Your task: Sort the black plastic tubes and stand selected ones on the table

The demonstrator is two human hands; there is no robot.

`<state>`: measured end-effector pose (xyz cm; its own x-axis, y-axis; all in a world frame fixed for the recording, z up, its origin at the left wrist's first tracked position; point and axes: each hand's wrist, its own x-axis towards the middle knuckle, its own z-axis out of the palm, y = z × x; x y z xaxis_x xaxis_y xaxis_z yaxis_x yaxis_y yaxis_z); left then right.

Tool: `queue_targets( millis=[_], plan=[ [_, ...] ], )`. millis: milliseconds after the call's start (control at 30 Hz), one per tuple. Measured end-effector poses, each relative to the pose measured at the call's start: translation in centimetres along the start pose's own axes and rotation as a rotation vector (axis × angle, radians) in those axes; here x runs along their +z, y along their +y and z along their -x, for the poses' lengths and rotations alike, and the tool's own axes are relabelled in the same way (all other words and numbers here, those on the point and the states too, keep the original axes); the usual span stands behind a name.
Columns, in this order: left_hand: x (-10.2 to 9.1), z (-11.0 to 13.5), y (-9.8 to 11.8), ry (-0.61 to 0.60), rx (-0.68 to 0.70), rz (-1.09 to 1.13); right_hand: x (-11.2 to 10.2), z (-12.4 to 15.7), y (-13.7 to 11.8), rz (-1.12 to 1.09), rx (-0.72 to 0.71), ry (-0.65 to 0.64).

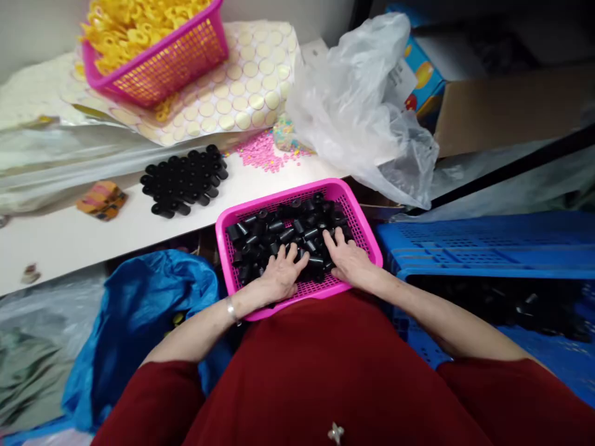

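Note:
A pink mesh basket (pixel 297 191) holds many small black cylindrical pieces (pixel 279 226) lying in all directions. My left hand (pixel 281 272) rests over the pieces at the basket's near side, fingers spread. At the right part of the basket my right hand (pixel 348 257) touches the pieces with its fingers apart. Neither hand visibly grips a piece. Beyond the basket, on the white table, a group of similar black pieces (pixel 186 179) stands upright and close together.
Behind stand a pink basket of yellow parts (pixel 153 74), a sticker sheet (pixel 260 68), pink beads (pixel 267 152) and a clear plastic bag (pixel 353 105). An orange block (pixel 101 200) sits on the table (pixel 41 244). A blue bag (pixel 139 310) is left, blue crates (pixel 465 244) right.

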<state>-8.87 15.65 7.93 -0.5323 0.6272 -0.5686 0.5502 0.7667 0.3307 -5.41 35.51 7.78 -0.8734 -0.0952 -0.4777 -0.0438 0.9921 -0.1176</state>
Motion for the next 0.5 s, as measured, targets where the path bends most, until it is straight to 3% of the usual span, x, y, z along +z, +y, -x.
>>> queue_targets(
  millis=[133,267,333,500],
  plan=[
    [-1.2,-1.9,-0.5,0.182,-0.079,0.003,0.1,-2.3,-0.4,-0.318,-0.054,0.177],
    [-3.3,-2.7,-1.8,0.34,-0.044,0.065,-1.0,-4.1,0.9,-0.676,-0.162,0.283],
    [-4.2,-2.6,-2.5,0.404,-0.037,0.117,-1.5,-4.5,1.6,-0.843,-0.176,0.286],
    [-5.1,-1.7,-3.7,0.553,-0.029,0.18,-2.9,-4.7,2.5,-1.247,-0.037,0.24]
  ],
)
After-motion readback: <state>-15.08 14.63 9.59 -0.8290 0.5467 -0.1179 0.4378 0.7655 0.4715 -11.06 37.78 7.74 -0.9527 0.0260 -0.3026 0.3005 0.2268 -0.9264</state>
